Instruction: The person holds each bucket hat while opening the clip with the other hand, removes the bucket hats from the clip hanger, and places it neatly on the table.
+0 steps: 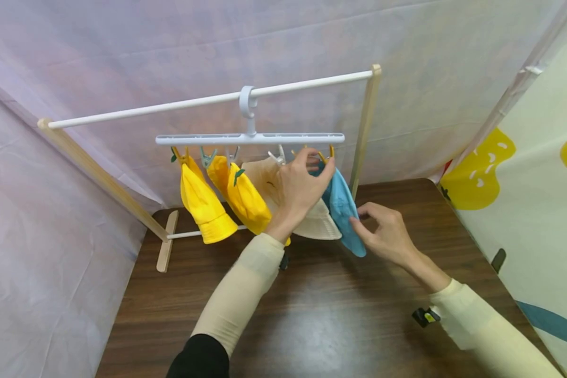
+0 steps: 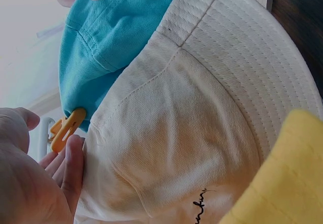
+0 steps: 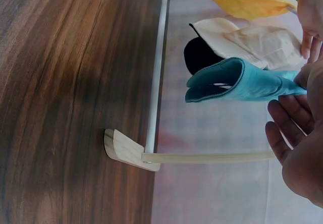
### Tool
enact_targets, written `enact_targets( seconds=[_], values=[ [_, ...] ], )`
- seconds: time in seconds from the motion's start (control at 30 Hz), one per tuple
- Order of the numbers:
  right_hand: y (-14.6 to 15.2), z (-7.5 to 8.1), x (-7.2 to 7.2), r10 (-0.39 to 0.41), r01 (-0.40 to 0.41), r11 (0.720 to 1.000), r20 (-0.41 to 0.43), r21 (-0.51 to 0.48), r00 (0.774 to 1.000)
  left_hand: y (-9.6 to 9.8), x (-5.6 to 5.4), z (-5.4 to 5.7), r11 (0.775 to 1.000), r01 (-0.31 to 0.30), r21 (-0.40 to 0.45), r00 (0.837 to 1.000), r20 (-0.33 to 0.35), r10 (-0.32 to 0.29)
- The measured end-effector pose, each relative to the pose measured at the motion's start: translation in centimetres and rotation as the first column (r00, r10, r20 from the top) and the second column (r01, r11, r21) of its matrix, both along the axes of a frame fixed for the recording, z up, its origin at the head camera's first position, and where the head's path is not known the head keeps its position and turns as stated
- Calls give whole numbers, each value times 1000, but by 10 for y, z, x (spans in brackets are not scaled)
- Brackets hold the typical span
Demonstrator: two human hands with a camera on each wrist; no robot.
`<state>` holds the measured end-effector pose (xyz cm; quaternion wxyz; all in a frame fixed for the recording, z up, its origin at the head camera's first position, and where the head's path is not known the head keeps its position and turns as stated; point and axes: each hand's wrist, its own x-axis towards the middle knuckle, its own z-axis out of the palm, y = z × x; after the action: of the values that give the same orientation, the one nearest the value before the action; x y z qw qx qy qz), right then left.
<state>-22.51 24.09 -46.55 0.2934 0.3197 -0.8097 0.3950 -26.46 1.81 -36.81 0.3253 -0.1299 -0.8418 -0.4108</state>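
A blue hat (image 1: 345,205) hangs from an orange clip (image 2: 69,130) at the right end of a white clip hanger (image 1: 208,139). My right hand (image 1: 385,233) pinches the hat's edge between thumb and fingers; in the left wrist view its thumb rests on the blue cloth. My left hand (image 1: 302,181) is raised at the orange clip, thumb on one side and fingertips right at the other, with a gap between them. Beside the blue hat hangs a beige bucket hat (image 2: 176,113) with dark lettering, partly covered by my left hand in the head view.
Two yellow hats (image 1: 205,205) hang further left, one with a green leaf. The hanger hooks onto the white rail (image 1: 312,83) of a wooden-legged rack, whose foot (image 3: 128,150) stands on the dark wood table (image 1: 321,315). Pale cloth curtains (image 1: 123,47) stand close behind.
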Motion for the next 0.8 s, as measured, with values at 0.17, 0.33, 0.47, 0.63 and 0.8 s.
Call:
enact_targets(
  seconds=[0.17, 0.33, 0.47, 0.63, 0.8],
  values=[
    [-2, 0, 1, 28, -28, 1000, -3, -7, 1000, 0, -1, -1, 999, -34, -9, 999, -18, 34],
    [-3, 0, 2, 63, -63, 998, -17, -9, 998, 0, -2, -2, 999, -44, -24, 999, -32, 43],
    [-4, 1, 3, 96, -97, 995, -15, -8, 995, 0, -3, -2, 998, -48, -35, 998, -29, 46],
    [-6, 1, 5, 132, -132, 991, 5, -14, 991, 1, -3, -2, 997, -63, -41, 998, -28, 62],
    [-8, 1, 7, 152, -152, 988, 16, -14, 988, 2, -4, 0, 993, -95, -71, 995, -43, 92]
  ],
)
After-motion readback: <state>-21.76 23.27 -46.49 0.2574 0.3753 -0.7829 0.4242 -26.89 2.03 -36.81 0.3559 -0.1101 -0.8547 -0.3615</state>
